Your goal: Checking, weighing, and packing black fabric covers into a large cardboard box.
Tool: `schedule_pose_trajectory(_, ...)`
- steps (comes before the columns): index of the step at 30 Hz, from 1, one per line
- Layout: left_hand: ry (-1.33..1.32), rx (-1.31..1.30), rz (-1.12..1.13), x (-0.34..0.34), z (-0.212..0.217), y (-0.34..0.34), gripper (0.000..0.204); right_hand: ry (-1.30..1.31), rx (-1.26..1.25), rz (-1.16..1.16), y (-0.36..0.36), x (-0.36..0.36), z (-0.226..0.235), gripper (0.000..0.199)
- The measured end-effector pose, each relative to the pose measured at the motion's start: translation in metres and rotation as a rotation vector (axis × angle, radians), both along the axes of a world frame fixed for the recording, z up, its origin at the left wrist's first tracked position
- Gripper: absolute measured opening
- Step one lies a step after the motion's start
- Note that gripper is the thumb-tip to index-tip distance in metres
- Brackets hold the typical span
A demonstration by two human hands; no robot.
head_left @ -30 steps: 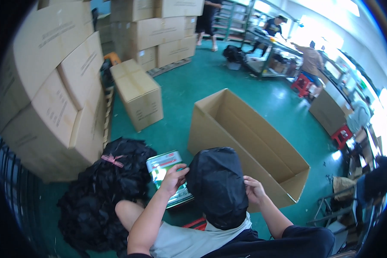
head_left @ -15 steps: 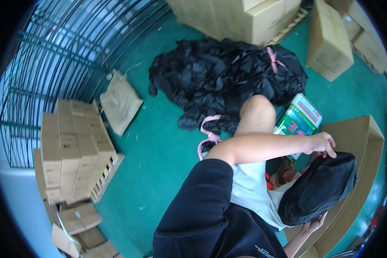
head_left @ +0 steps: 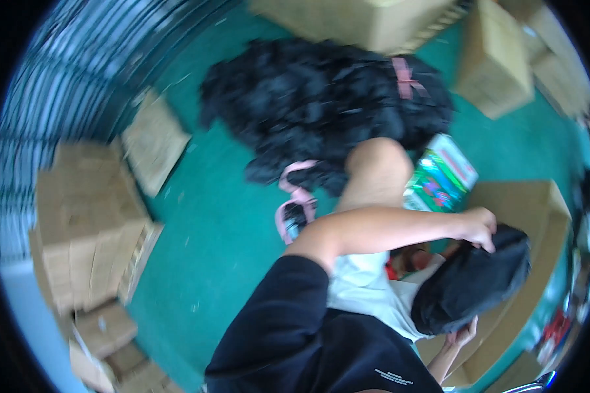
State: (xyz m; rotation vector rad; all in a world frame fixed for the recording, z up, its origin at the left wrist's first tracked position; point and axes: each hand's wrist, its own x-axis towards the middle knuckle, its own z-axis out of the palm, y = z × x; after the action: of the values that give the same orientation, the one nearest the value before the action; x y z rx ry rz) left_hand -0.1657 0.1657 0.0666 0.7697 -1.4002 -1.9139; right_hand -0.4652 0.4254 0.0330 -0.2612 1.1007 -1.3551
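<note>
Both my hands hold a black fabric item shaped like a cap (head_left: 472, 285) in front of my body. My left hand (head_left: 480, 227) grips its upper edge, at the end of my bare forearm that stretches across the view. Under the cap's lower edge only the fingers of my right hand (head_left: 459, 335) show. The picture is tilted and blurred. My bare knee (head_left: 377, 167) and a pink sandal (head_left: 295, 211) lie above my arm. A green, colourful flat packet (head_left: 440, 180) rests beside the knee.
A heap of black items (head_left: 321, 105) tied with a pink ribbon (head_left: 406, 77) lies on the green floor (head_left: 210, 236). An open cardboard box (head_left: 537, 209) stands at the right. Stacked cartons (head_left: 85, 229) and a flat cardboard piece (head_left: 154, 141) are at the left, by wire mesh (head_left: 65, 85).
The view has swung round and down, from the room ahead to my own body and the floor. Both hands stay on the black cap, which has moved little against my body.
</note>
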Motion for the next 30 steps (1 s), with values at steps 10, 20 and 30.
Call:
schedule_pose_trajectory(10, -0.175, 0.217, -0.060, 0.027, 0.001, -0.001, 0.037, -0.173, -0.016, -0.019, -0.005, 0.045, -0.003, 0.039)
schedule_pose_trajectory(20, -0.098, 0.293, -0.123, 0.029, 0.009, 0.003, 0.032, -0.270, -0.032, -0.008, -0.001, 0.046, 0.000, 0.034)
schedule_pose_trajectory(30, -0.089, 0.399, -0.125, 0.032, 0.004, 0.000, 0.030, -0.285, -0.015, -0.009, -0.002, 0.047, -0.002, 0.032)
